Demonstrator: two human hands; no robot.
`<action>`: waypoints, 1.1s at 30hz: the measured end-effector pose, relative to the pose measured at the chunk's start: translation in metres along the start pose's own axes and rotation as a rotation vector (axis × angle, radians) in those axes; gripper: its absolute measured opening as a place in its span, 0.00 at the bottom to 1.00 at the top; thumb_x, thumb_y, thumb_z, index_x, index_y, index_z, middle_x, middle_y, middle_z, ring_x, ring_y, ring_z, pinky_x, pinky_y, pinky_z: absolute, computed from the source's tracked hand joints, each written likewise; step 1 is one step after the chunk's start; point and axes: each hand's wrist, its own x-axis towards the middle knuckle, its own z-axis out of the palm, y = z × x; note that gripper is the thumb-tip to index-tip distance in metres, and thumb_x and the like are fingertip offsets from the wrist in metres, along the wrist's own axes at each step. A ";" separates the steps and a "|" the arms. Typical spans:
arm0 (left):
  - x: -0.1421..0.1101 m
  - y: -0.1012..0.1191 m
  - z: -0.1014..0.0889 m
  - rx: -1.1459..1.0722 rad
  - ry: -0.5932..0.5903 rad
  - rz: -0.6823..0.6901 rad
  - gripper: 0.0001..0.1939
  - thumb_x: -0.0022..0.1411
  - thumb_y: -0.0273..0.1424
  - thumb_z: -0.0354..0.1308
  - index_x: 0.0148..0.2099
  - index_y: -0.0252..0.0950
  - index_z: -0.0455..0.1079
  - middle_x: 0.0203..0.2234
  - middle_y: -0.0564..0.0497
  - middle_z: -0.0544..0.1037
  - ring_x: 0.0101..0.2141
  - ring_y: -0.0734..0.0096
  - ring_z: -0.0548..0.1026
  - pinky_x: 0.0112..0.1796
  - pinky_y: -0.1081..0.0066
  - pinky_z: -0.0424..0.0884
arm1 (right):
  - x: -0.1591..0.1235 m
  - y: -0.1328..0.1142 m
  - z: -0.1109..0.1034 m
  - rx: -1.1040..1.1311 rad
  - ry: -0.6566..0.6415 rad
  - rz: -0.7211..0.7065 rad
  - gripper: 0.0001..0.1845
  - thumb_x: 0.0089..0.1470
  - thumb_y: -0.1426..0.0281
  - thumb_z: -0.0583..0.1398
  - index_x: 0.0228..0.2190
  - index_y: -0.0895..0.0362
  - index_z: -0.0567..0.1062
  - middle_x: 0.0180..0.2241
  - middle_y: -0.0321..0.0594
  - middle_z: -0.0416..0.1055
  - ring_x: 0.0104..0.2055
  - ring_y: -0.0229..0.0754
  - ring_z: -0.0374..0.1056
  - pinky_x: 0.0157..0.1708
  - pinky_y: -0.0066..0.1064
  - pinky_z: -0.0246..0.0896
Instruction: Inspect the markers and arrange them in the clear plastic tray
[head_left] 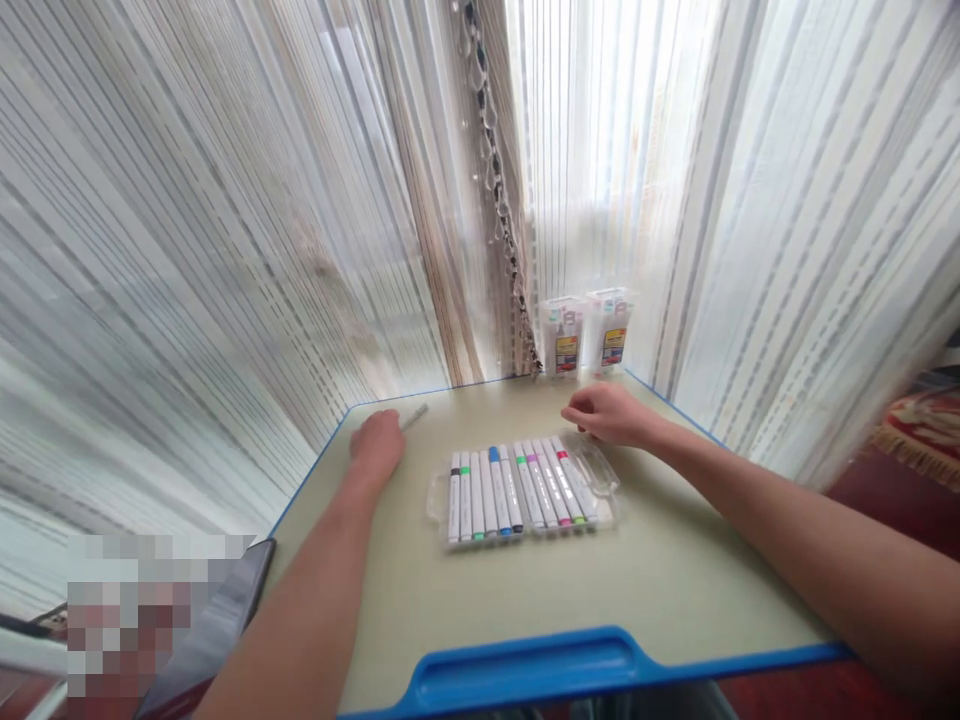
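My left hand (377,442) rests at the left part of the table with its fingers curled. A whitish marker (415,416) sticks out from the right side of that hand; the hand hides its other end. My right hand (609,412) is closed loosely above the table's back right part, thumb and fingers together, and nothing shows in it. Between the hands lies an opened clear plastic case (606,492). White markers (491,500) with coloured bands and ends lie side by side in its two halves. The right hand is just behind the case's right half, apart from it.
Two clear boxes with yellow labels, a left one (564,340) and a right one (613,335), stand upright at the back edge. The pale table (480,595) has a blue rim with a groove in front. Striped curtains (225,200) hang behind. A dark flat device (217,610) is at lower left.
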 end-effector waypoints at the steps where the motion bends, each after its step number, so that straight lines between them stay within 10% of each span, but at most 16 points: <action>1: -0.002 0.006 0.000 0.005 -0.013 0.032 0.19 0.62 0.24 0.45 0.49 0.34 0.72 0.46 0.35 0.76 0.48 0.50 0.74 0.43 0.59 0.69 | 0.000 0.000 0.000 0.000 0.002 -0.004 0.15 0.52 0.65 0.56 0.17 0.56 0.71 0.19 0.37 0.73 0.23 0.39 0.67 0.26 0.29 0.55; 8: -0.014 0.035 -0.001 -0.029 -0.064 0.199 0.17 0.63 0.25 0.45 0.46 0.34 0.73 0.45 0.36 0.74 0.45 0.51 0.74 0.42 0.61 0.69 | -0.001 0.001 0.001 -0.025 0.024 -0.005 0.15 0.53 0.65 0.56 0.19 0.57 0.72 0.17 0.36 0.71 0.22 0.38 0.66 0.25 0.28 0.53; 14: -0.026 0.056 -0.019 -0.477 0.196 0.339 0.10 0.62 0.27 0.51 0.43 0.33 0.72 0.39 0.41 0.76 0.40 0.60 0.76 0.47 0.62 0.70 | -0.003 -0.004 0.000 0.030 0.071 -0.053 0.14 0.54 0.66 0.57 0.20 0.57 0.72 0.17 0.36 0.70 0.21 0.37 0.66 0.24 0.28 0.54; 22: -0.075 0.104 -0.038 -1.822 -0.281 0.315 0.16 0.51 0.30 0.68 0.41 0.31 0.69 0.34 0.46 0.80 0.36 0.64 0.80 0.45 0.60 0.75 | -0.013 -0.023 0.006 0.396 0.172 -0.260 0.21 0.63 0.55 0.52 0.40 0.59 0.74 0.28 0.40 0.75 0.21 0.37 0.69 0.22 0.28 0.62; 33: -0.083 0.116 -0.027 -1.979 -0.388 0.203 0.18 0.48 0.28 0.72 0.39 0.29 0.70 0.32 0.43 0.82 0.35 0.65 0.81 0.43 0.64 0.77 | -0.024 -0.043 0.014 0.376 0.308 -0.481 0.11 0.57 0.65 0.62 0.38 0.59 0.78 0.27 0.39 0.76 0.25 0.36 0.70 0.23 0.26 0.67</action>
